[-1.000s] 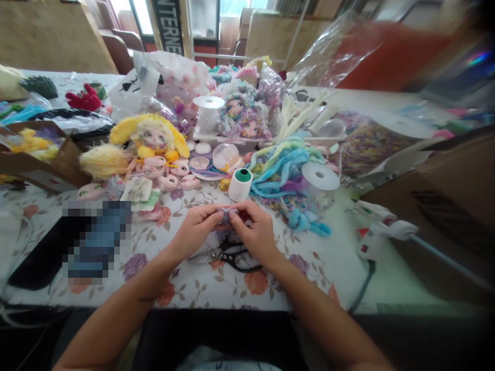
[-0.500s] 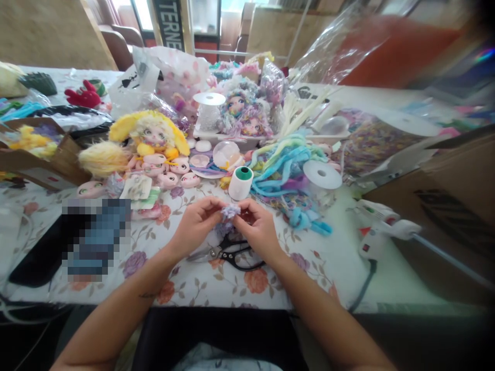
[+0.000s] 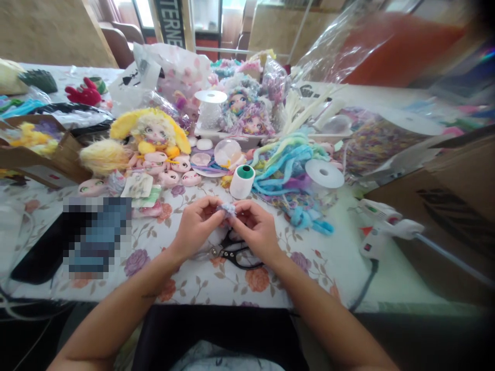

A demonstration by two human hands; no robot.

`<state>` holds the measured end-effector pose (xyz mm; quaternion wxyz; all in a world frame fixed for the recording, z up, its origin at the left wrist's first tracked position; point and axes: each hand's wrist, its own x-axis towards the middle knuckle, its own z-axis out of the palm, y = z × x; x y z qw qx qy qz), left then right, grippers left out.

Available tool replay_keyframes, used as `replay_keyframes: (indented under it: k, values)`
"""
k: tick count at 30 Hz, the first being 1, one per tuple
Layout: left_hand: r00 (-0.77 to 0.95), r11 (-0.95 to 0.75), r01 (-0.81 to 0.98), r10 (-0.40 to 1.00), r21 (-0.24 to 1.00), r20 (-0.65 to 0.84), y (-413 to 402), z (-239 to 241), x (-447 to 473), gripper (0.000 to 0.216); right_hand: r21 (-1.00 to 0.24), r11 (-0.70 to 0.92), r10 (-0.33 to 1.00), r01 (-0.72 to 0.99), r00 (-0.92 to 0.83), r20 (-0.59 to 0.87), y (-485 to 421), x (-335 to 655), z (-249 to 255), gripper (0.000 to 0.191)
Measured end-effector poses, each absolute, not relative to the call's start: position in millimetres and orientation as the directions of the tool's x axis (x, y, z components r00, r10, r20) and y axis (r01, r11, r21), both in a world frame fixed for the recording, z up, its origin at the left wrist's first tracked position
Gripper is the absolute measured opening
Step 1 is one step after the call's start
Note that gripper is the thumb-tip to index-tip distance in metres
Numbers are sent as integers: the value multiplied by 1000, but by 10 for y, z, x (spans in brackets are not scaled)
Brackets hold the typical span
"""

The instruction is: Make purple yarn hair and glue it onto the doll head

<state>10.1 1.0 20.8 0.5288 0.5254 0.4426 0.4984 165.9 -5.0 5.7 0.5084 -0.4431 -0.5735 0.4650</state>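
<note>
- Yarn tuft (image 3: 228,207), one, lilac, is between the two hands, over the floral cloth (image 3: 224,291); its long axis I cannot tell, because fingers cover it partly.
- Left hand (image 3: 199,224) and right hand (image 3: 257,224) both pinch this tuft with thumb and fingers.
- One pair of scissors (image 3: 229,254) lies behind the hands, nearer to the body, its blades toward left.
- One white cone (image 3: 242,185) stands just beyond the fingertips.
- Cloth gives room between scissors and near table edge (image 3: 216,305).

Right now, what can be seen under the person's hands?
Black-handled scissors lie on the floral tablecloth, partly covered by the right hand. What lies directly beneath the left hand and the lilac fluffy piece cannot be fully seen.
</note>
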Motion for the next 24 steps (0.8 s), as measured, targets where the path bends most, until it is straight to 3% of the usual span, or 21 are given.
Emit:
replay_keyframes:
  k: [9,14,17,24]
  values:
    - [232,58,-125,972,990,-28,63,228,43,6,-995,84,995,49,-57,81,-28,1692,116,13]
    - [186,-62,-91,979,994,78,57,215,39,2,-998,53,997,29,-57,52,-30,1692,115,14]
    - [153,-80,-72,984,994,90,55,212,41,15,-997,75,995,36,-71,72,-42,1685,115,14]
    - [232,-186,74,959,980,164,70,136,46,15,-990,141,988,-25,-61,143,-33,1696,70,12]
